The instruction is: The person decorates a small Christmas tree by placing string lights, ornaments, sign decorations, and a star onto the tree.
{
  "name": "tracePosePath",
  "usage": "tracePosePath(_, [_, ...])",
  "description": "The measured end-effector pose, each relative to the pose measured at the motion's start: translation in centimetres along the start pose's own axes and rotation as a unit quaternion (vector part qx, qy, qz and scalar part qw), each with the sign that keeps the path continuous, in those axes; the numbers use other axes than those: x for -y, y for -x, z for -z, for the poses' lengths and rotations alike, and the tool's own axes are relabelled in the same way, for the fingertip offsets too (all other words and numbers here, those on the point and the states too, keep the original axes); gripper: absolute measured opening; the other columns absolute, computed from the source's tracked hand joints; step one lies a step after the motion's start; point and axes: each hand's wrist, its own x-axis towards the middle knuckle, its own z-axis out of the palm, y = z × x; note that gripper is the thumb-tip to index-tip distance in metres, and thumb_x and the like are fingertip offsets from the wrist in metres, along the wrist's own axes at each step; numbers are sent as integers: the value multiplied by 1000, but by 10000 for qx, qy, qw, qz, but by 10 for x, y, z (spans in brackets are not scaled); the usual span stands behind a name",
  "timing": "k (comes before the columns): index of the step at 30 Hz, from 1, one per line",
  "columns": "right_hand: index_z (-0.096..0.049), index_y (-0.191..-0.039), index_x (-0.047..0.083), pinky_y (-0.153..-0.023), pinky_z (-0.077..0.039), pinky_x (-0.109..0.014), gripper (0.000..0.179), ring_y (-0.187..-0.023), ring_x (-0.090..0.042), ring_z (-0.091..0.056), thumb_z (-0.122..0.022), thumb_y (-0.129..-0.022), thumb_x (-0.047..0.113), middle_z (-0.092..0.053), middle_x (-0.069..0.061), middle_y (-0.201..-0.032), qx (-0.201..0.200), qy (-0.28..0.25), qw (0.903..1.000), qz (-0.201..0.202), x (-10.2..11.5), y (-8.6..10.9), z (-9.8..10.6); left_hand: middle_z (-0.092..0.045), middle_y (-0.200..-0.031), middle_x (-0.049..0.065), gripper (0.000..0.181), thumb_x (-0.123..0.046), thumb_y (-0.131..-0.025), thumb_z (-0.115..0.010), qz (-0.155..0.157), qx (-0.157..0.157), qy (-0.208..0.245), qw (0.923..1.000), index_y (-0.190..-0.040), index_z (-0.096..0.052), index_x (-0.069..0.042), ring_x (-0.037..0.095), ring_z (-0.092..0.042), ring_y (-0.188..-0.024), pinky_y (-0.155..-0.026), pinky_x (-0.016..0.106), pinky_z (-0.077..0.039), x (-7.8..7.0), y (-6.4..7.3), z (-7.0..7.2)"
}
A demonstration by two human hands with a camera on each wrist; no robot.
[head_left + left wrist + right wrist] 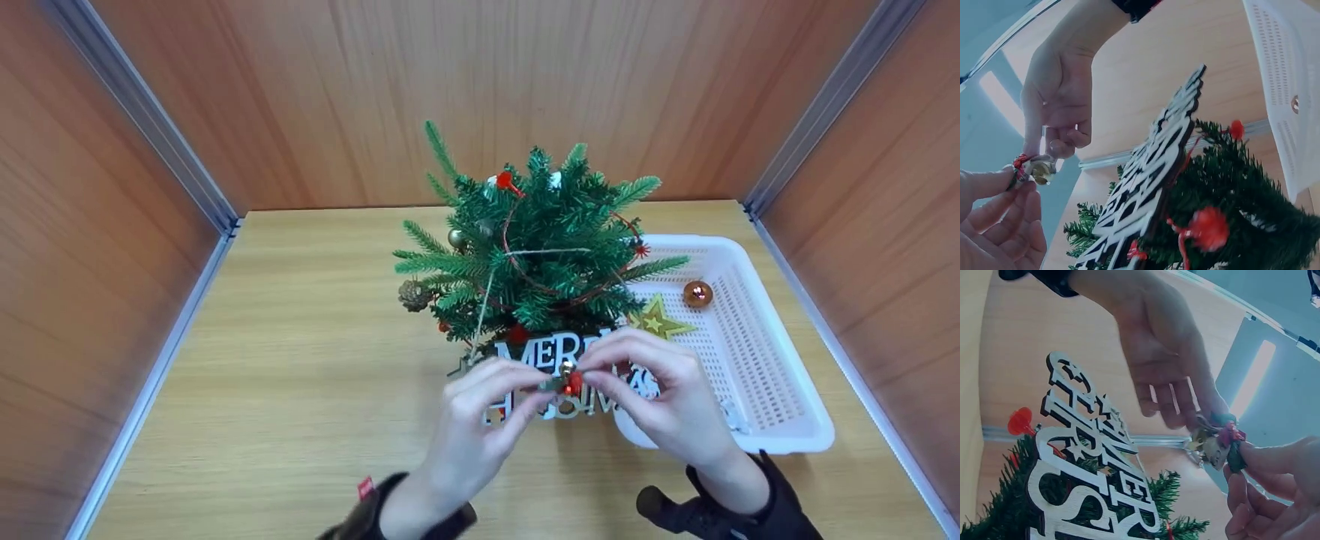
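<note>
In front of the tree, my left hand (491,405) and right hand (667,390) pinch a small bell ornament (571,381) between thumbs and fingertips. It has gold bell parts, a red bow and green leaves, which show in the right wrist view (1224,444). Just behind the hands, a white wooden sign (551,351) with "MERRY CHRISTMAS" letters hangs on the Christmas tree (540,262); my hands hide some of its letters. Red trimmings, a pine cone (414,295) and a gold ball (457,238) hang on the branches.
At the right stands a white plastic basket (780,352) holding a copper-coloured ball (697,294) and a gold star (656,322). Wooden panels (360,97) with metal corner strips enclose the table (300,360) at the back and both sides.
</note>
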Motion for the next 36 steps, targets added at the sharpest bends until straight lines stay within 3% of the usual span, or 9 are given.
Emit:
tracePosePath(3, [-64,-89,1,-58,-45,-19,25,-67,-13,-56,-62,-71,-17,-64,-7,-82,-152,70,9998,-104,-4,-5,-2,-65,-82,1,10,-4,-77,-66,-34,107,-134,9998,-87,-65,-3,10,-59,-73,-65,21,-49,2,-12,6])
tracePosePath(7, [-65,-88,2,-53,-46,-19,19,-61,-13,-56,-63,-74,-11,-65,-7,-79,-343,260,9987,-257,-8,-17,-5,-66,-82,2,9,-7,-79,-65,538,446,-202,9974,-87,-66,-3,8,-59,-71,-63,20,-49,4,-31,17])
tracePosePath(12, [-66,-88,5,-51,-46,-19,10,-57,-12,-56,-66,-78,2,-66,-2,-77,-588,794,9935,-559,-13,-35,-11,-66,-81,2,10,-8,-81,-63,1289,857,-455,9869,-89,-66,-3,6,-58,-67,-61,21,-49,6,-56,29])
tracePosePath(17, [-68,-86,6,-47,-42,-15,7,-52,-6,-52,-66,-79,8,-65,4,-73,-848,1540,9826,-596,-17,-44,-15,-65,-77,0,10,-10,-83,-62,1534,1015,-982,9780,-87,-68,-4,4,-50,-59,-52,21,-44,13,-73,32])
tracePosePath(24, [-69,-83,3,-46,-40,-15,7,-51,-7,-50,-68,-77,4,-66,-3,-75,-1154,2596,9588,13,-20,-45,-19,-65,-79,2,11,-9,-84,-61,1291,1009,-1172,9795,-88,-68,-2,6,-55,-64,-56,18,-46,19,-80,25])
tracePosePath(28, [-68,-83,2,-50,-47,-23,8,-60,-14,-59,-68,-75,4,-67,-7,-78,-1412,3040,9412,412,-23,-43,-23,-66,-83,5,10,-8,-84,-60,826,912,-1574,9798,-89,-67,-2,8,-60,-71,-63,16,-48,22,-80,19])
tracePosePath(32, [-67,-82,1,-51,-50,-29,8,-64,-20,-63,-67,-76,6,-66,-9,-76,-1610,3380,9242,749,-28,-41,-27,-66,-83,5,10,-7,-83,-60,211,662,-2159,9739,-89,-67,-3,13,-61,-76,-68,18,-48,27,-76,15])
tracePosePath(36, [-66,-81,1,-44,-48,-27,9,-54,-19,-60,-63,-81,9,-66,-10,-73,-1678,3577,9135,974,-34,-38,-31,-66,-81,4,10,-7,-83,-61,53,531,-2325,9711,-89,-68,-3,12,-61,-71,-63,18,-48,32,-70,13])
